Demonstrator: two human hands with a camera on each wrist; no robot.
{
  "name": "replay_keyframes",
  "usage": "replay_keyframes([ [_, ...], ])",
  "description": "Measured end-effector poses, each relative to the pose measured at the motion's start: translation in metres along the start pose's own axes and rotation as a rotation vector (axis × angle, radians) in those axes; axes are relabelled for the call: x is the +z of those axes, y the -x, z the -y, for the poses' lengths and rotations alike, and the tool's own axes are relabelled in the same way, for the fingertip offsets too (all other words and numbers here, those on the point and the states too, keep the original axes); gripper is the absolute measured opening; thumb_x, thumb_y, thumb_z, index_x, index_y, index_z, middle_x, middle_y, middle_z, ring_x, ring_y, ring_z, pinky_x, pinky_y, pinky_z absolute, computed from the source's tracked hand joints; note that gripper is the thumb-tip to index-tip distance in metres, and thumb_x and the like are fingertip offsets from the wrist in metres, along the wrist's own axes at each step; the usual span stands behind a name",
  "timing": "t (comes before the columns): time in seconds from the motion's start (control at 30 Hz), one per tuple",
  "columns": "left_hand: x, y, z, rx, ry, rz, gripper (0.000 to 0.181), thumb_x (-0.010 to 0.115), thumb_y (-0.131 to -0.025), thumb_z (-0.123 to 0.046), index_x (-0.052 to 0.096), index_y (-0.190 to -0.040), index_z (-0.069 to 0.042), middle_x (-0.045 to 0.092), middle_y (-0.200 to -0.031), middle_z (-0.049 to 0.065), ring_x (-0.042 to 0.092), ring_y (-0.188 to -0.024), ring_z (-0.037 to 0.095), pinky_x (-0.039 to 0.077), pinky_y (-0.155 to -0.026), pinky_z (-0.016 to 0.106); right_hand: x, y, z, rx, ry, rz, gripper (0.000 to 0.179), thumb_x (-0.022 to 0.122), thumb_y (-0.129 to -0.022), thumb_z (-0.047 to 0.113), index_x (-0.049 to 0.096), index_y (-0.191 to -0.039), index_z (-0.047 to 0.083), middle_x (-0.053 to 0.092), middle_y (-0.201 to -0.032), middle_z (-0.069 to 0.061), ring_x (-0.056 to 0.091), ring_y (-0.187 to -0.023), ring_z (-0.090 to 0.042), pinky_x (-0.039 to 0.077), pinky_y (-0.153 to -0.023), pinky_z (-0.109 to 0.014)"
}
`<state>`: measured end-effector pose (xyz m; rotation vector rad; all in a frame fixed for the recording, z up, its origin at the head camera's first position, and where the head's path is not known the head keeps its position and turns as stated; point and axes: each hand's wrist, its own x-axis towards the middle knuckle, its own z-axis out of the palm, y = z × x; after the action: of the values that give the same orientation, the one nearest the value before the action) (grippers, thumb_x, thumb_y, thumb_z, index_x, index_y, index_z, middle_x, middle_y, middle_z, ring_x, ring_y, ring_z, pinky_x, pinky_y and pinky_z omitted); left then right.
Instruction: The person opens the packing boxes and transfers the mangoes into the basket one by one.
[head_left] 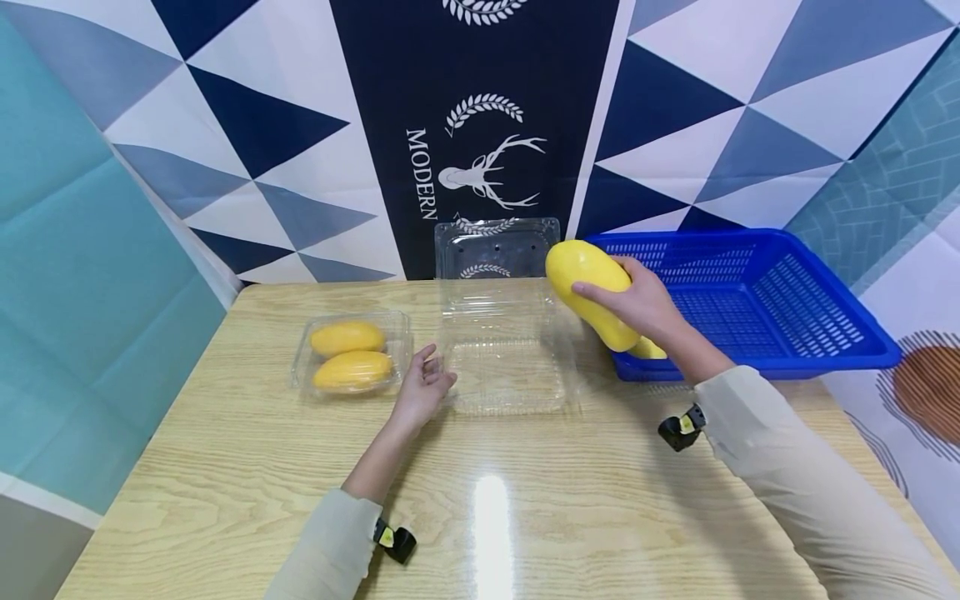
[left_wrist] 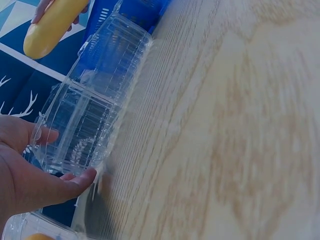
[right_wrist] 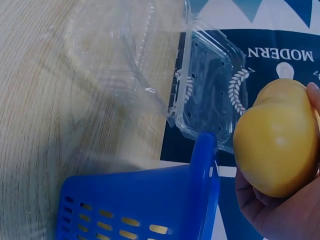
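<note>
My right hand [head_left: 648,304] grips a long yellow mango [head_left: 588,283], with a narrowed waist, above the left end of the blue basket. In the right wrist view the mango [right_wrist: 280,140] sits in the curled fingers. A clear plastic clamshell box [head_left: 506,408] lies on the table in the middle, its lid [head_left: 497,250] raised at the back. At the box's left edge is my left hand [head_left: 422,392], fingers loosely bent and spread, the tips right at the rim. The left wrist view shows the thumb and fingers apart at the end of the box [left_wrist: 82,125].
A second clear box [head_left: 300,367] holding two yellow mangoes [head_left: 352,371] stands left of the left hand. The blue slotted basket [head_left: 757,362] sits at the right, with a yellow fruit [head_left: 647,348] showing inside. Patterned cloth [head_left: 480,100] hangs behind the wooden table [head_left: 585,500].
</note>
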<state>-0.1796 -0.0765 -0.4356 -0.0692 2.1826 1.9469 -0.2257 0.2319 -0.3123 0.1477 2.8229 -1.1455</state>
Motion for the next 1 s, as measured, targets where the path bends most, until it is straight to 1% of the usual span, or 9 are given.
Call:
replay_keyframes([
  [0.17, 0.001, 0.0, 0.001, -0.001, 0.001, -0.004, 0.066, 0.055, -0.093, -0.011, 0.018, -0.147, -0.006, 0.03, -0.147, 0.021, 0.035, -0.132, 0.039, 0.039, -0.106, 0.049, -0.004, 0.0, -0.004, 0.019, -0.008, -0.007, 0.114, 0.054, -0.065, 0.082, 0.019, -0.149, 0.014, 0.045, -0.129, -0.019, 0.053, -0.103, -0.034, 0.053, -0.07, -0.038],
  [0.27, 0.0, 0.0, 0.001, 0.01, 0.007, 0.007, 0.066, 0.054, -0.093, -0.01, 0.017, -0.147, -0.005, 0.028, -0.147, 0.022, 0.034, -0.132, 0.04, 0.039, -0.106, 0.049, -0.005, -0.001, -0.006, 0.026, -0.006, -0.019, 0.114, 0.054, -0.065, 0.083, 0.019, -0.149, 0.014, 0.045, -0.129, -0.019, 0.053, -0.103, -0.035, 0.052, -0.072, -0.039],
  [0.33, 0.0, 0.005, -0.007, 0.005, 0.017, 0.017, 0.066, 0.053, -0.093, -0.009, 0.015, -0.147, -0.003, 0.027, -0.147, 0.024, 0.033, -0.133, 0.04, 0.038, -0.106, 0.049, -0.006, -0.001, -0.009, 0.031, -0.006, -0.028, 0.115, 0.054, -0.065, 0.083, 0.019, -0.149, 0.013, 0.045, -0.128, -0.02, 0.053, -0.103, -0.035, 0.052, -0.071, -0.039],
  [0.47, 0.0, 0.005, -0.007, 0.009, 0.02, 0.023, 0.066, 0.052, -0.094, -0.009, 0.014, -0.148, -0.002, 0.026, -0.148, 0.024, 0.033, -0.133, 0.041, 0.039, -0.106, 0.05, -0.008, -0.003, -0.014, 0.036, -0.012, -0.038, 0.114, 0.053, -0.066, 0.082, 0.018, -0.15, 0.014, 0.045, -0.127, -0.02, 0.054, -0.101, -0.034, 0.053, -0.068, -0.036],
  [0.5, 0.001, 0.004, -0.007, 0.008, 0.018, 0.02, 0.066, 0.052, -0.094, -0.008, 0.014, -0.148, -0.003, 0.026, -0.148, 0.024, 0.033, -0.133, 0.041, 0.039, -0.106, 0.05, -0.009, -0.004, -0.015, 0.038, -0.012, -0.041, 0.114, 0.053, -0.066, 0.082, 0.018, -0.15, 0.013, 0.045, -0.127, -0.02, 0.055, -0.101, -0.034, 0.053, -0.068, -0.036],
  [0.57, 0.0, -0.001, 0.001, 0.013, 0.012, 0.013, 0.066, 0.053, -0.094, -0.01, 0.015, -0.148, -0.005, 0.027, -0.148, 0.022, 0.034, -0.132, 0.039, 0.04, -0.105, 0.049, -0.01, -0.005, -0.018, 0.039, -0.016, -0.044, 0.113, 0.053, -0.067, 0.082, 0.018, -0.15, 0.013, 0.046, -0.126, -0.02, 0.055, -0.099, -0.034, 0.052, -0.066, -0.034],
  [0.77, 0.001, -0.001, 0.002, 0.005, 0.003, 0.005, 0.065, 0.054, -0.094, -0.011, 0.018, -0.147, -0.006, 0.029, -0.147, 0.02, 0.036, -0.131, 0.038, 0.042, -0.103, 0.048, -0.013, -0.005, -0.023, 0.036, -0.036, -0.049, 0.111, 0.053, -0.069, 0.08, 0.019, -0.149, 0.011, 0.046, -0.125, -0.021, 0.056, -0.097, -0.033, 0.051, -0.063, -0.03],
  [1.0, 0.001, 0.0, 0.002, 0.006, 0.007, 0.005, 0.065, 0.054, -0.094, -0.01, 0.017, -0.147, -0.006, 0.028, -0.147, 0.021, 0.035, -0.132, 0.038, 0.042, -0.104, 0.048, -0.017, -0.005, -0.031, 0.041, -0.052, -0.065, 0.11, 0.053, -0.07, 0.078, 0.019, -0.149, 0.01, 0.046, -0.124, -0.021, 0.056, -0.094, -0.032, 0.051, -0.061, -0.029],
])
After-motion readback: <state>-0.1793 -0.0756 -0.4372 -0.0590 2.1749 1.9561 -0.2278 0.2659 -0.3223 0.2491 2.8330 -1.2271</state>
